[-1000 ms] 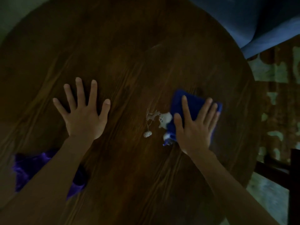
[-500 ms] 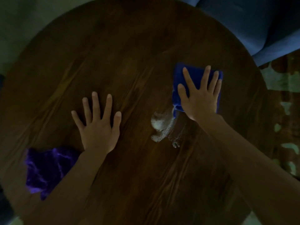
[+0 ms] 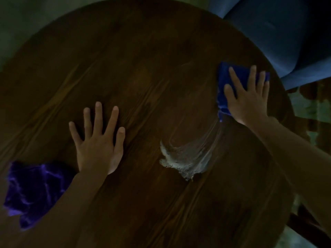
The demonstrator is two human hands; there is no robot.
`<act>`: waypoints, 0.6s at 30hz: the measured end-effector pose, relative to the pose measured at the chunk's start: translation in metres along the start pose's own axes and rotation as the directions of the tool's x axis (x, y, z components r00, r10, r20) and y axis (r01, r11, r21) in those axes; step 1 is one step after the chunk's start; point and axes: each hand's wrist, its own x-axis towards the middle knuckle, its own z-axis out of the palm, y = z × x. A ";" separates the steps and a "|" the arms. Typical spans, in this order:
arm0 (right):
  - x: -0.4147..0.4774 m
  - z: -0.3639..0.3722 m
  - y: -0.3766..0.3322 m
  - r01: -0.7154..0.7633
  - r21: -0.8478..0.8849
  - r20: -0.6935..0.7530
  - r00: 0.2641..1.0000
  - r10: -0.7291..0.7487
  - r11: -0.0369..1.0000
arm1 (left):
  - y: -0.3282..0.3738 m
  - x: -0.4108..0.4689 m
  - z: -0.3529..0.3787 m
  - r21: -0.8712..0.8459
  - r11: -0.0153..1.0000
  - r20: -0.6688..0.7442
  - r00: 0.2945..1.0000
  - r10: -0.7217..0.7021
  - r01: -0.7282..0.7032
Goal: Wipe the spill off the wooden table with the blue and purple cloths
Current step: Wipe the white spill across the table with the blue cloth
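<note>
Right hand (image 3: 248,97) flat, fingers spread, pressing blue cloth (image 3: 223,83) at table's (image 3: 125,51) 2 o'clock. Left hand (image 3: 98,145) open, empty, palm down. Spill (image 3: 182,158) smeared centre-right. Purple cloth (image 3: 34,192) at 8 o'clock.

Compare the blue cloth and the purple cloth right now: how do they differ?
The blue cloth lies flat and folded under the right hand, near the table's far right edge; the purple cloth sits crumpled and unheld at the near left, partly behind the left forearm. A smear trails from the spill to the blue cloth; none reaches the purple one. Both rest on the table.
</note>
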 end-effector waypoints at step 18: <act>0.037 -0.007 -0.035 0.388 -0.034 -0.023 0.921 -0.389 0.921 | 0.001 -0.004 -0.002 -0.026 1.000 -0.016 1.000 -0.010 0.009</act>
